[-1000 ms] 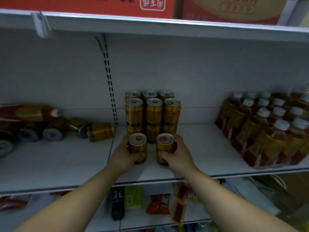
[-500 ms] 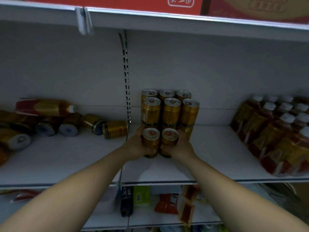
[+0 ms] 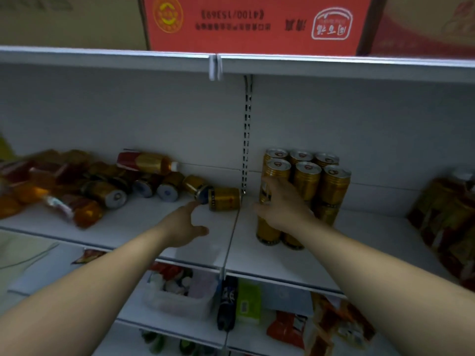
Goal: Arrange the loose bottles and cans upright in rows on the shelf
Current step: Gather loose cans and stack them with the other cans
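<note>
Gold cans (image 3: pixel 307 179) stand upright in rows on the white shelf (image 3: pixel 359 242), right of the slotted upright. Two more upright cans (image 3: pixel 267 233) stand at the front of that block, partly hidden by my right hand (image 3: pixel 282 208), which hovers over them with fingers spread. My left hand (image 3: pixel 186 224) is open and stretched left, its fingertips just short of a gold can lying on its side (image 3: pixel 225 199). Further left lies a jumble of tipped cans (image 3: pixel 113 195) and bottles (image 3: pixel 147 163).
Upright tea bottles (image 3: pixel 447 217) fill the shelf's right end. A red carton (image 3: pixel 257 24) sits on the shelf above, whose edge (image 3: pixel 334 64) overhangs. Snack packets and a plastic tub (image 3: pixel 180 299) are on the shelves below. Bare shelf lies between the tipped pile and the standing cans.
Both hands have let go of the two front cans, which now stand against the block. My left hand has swung left toward the lying can; the view has shifted left.
</note>
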